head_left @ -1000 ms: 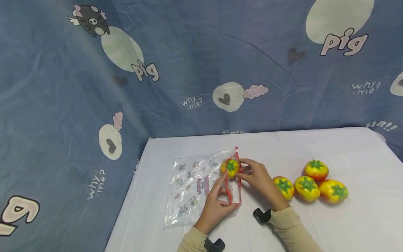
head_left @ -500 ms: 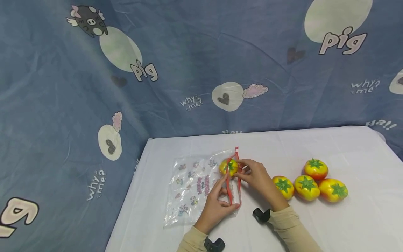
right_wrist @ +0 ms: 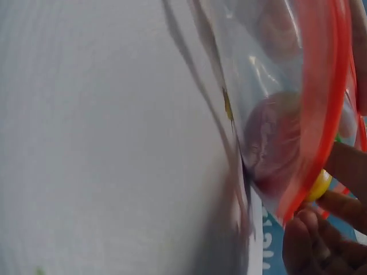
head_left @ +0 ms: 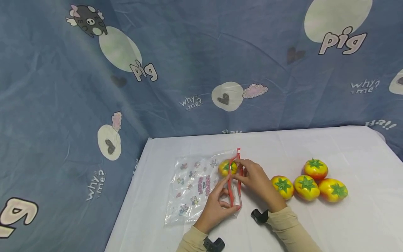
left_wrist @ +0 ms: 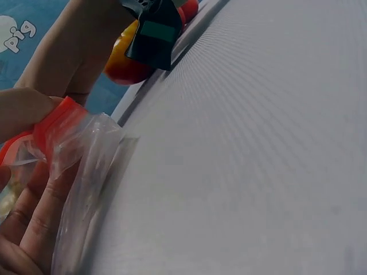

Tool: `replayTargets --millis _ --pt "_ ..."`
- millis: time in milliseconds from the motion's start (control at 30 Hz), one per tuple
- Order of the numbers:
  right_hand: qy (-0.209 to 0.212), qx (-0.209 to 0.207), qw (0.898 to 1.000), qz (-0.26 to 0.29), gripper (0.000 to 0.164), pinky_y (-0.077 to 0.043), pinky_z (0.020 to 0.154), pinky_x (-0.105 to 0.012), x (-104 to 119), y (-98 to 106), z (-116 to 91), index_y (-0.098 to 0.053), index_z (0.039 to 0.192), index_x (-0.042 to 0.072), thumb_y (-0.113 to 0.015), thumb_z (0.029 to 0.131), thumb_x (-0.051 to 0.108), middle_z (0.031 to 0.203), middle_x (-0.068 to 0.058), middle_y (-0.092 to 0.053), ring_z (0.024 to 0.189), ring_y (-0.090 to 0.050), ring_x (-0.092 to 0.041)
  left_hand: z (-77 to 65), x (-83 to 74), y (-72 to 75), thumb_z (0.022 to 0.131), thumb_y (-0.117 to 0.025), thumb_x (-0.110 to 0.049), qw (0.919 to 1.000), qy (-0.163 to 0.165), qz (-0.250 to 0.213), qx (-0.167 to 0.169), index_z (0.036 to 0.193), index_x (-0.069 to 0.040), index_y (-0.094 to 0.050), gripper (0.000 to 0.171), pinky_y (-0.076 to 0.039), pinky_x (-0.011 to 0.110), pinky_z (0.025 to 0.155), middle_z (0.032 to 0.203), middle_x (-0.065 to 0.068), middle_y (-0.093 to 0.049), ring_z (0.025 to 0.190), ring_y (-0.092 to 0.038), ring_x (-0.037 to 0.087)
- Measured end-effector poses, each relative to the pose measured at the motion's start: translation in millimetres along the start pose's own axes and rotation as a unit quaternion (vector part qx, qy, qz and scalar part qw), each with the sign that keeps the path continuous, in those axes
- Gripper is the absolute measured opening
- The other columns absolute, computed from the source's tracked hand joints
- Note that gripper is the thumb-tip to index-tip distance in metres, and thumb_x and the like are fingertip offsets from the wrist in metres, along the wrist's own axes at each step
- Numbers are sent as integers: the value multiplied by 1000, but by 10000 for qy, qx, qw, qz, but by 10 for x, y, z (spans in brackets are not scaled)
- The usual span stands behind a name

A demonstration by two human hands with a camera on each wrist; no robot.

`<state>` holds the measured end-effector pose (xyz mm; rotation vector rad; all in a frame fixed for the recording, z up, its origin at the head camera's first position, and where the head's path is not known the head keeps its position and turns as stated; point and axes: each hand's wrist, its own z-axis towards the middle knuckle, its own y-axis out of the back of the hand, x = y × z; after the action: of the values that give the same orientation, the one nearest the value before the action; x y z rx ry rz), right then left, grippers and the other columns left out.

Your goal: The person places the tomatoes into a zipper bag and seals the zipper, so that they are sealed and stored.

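Two hands: the left hand pinches the red zip strip of a clear printed zip bag; the right hand, at the bag's mouth, curls thumb and fingers narrowly about a tomato-shaped fruit, how firmly one cannot tell.
Fruit in question: yellow, green-topped, just inside the bag's mouth.
Red strip: the likeliest trouble spot; a slack left pinch could let the lips close and snag the right fingers, drawing the fruit out.
Thin plastic: flat on the white tablecloth, the bag could slide or bunch under a hard push.
Four loose fruits: clustered to the right of the bag.
Right forearm: between bag and cluster, in the direct way; a careless swing could roll the nearest fruit.
Blue "pig" backdrop: beyond the bag.
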<state>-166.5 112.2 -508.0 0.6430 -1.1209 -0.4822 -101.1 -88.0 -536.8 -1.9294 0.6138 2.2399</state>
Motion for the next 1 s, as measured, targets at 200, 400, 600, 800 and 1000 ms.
replayTargets --millis 200,400,600,800,1000 --pt "-160 359 9986 364 56 -46 57 -20 -14 -20 -19 -63 132 14 -88 82 22 96 -5 -71 65 -49 -8 -3 5 3 80 -89 -9 10000 -91 -27 1 161 -33 -33 101 -67 28 71 153 1 -47 104 -65 14" --pt "26 162 9998 97 52 -49 65 -23 -17 -37 -21 -68 128 11 -89 81 23 102 -5 -74 71 -52 -8 -3 19 1 80 -89 -10 9998 -165 -41 -54 161 -32 -34 101 -67 28 71 154 1 -46 101 -62 7" --pt "-37 416 9990 143 51 -50 66 -23 -29 -27 -21 -67 131 13 -86 85 24 108 -5 -76 72 -54 -9 -9 21 -6 80 -89 -9 9997 -219 -101 -79 162 -29 -34 100 -67 28 70 154 7 -47 101 -62 7" --pt "-29 406 9992 -55 45 -53 69 -29 1 -36 -19 -70 126 12 -85 86 25 106 -6 -76 76 -58 -12 0 17 -9 79 -89 -8 9998 -149 -86 53 162 -30 -34 102 -67 28 72 159 0 -42 104 -61 9" --pt "-206 416 9988 -141 38 -51 66 -28 36 -74 1 -71 120 14 -83 87 28 100 -3 -76 73 -58 -12 -2 18 -6 80 -89 -7 9997 -236 -28 100 162 -27 -34 101 -67 29 72 162 1 -38 105 -61 12"
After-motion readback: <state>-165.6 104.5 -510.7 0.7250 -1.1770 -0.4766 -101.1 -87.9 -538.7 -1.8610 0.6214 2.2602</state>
